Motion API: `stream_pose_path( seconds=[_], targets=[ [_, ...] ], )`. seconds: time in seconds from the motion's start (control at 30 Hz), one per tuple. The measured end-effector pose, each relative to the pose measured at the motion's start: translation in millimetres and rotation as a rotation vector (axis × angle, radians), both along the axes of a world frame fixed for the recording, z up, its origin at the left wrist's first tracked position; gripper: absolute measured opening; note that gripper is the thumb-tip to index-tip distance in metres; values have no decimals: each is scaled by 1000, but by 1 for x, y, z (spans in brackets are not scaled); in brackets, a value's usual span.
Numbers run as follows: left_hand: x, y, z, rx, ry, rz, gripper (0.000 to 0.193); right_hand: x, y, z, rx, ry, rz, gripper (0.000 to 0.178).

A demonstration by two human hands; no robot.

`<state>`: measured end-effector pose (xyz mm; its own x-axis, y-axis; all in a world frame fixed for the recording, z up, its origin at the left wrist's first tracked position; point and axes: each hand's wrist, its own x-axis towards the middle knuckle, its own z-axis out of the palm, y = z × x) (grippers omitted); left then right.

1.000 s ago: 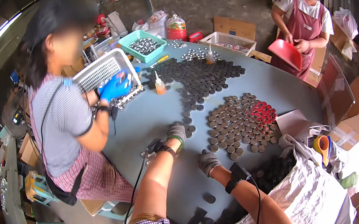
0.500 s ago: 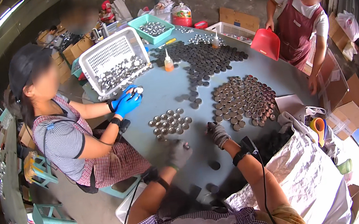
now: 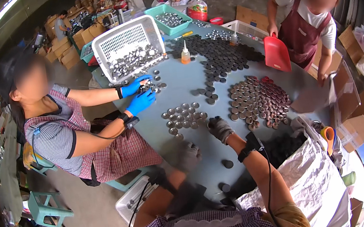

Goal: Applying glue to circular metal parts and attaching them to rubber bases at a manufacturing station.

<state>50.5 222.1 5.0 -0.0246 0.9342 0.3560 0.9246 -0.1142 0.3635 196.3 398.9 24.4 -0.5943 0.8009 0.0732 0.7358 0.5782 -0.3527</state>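
My right hand (image 3: 221, 130), in a grey work glove, is curled closed over the table beside a small group of round silver metal caps (image 3: 184, 116). Whatever its fingers hold is hidden beneath them. To its left, close to the near table edge, my left hand (image 3: 189, 154), also gloved, is smeared by motion, so its fingers cannot be read. A larger spread of metal caps (image 3: 253, 99) lies to the right of my right hand. Two dark cylinders (image 3: 227, 164) stand on the table between my forearms.
On the left, a person in blue gloves (image 3: 141, 102) handles caps before a tilted white basket (image 3: 126, 42). Another person at the far right holds a red dustpan (image 3: 276, 53). Dark discs (image 3: 230, 61), a glue bottle (image 3: 185, 54) and a white sack (image 3: 300, 176) are around.
My left hand has moved down toward the near edge, while my right stays beside the small cap group. The blue-gloved hands have parted, with caps under them. The whole view has shifted slightly.
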Motion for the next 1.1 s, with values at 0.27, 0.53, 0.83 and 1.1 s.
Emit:
stream_pose_path(
  seconds=[0.27,0.53,0.83,1.1],
  targets=[
    [-14,-6,7,-258,-37,-21,34,-54,18,12,15,52,73,25],
    [-48,-1,36,119,-501,159,28,-33,6,10,-37,-40,112,23],
    [-87,55,-6,-8,-68,151,20,-17,-18,21,25,-286,218,18],
    [-52,36,-25,-334,644,-72,16,-10,-16,10,-21,-304,174,17]
  ],
)
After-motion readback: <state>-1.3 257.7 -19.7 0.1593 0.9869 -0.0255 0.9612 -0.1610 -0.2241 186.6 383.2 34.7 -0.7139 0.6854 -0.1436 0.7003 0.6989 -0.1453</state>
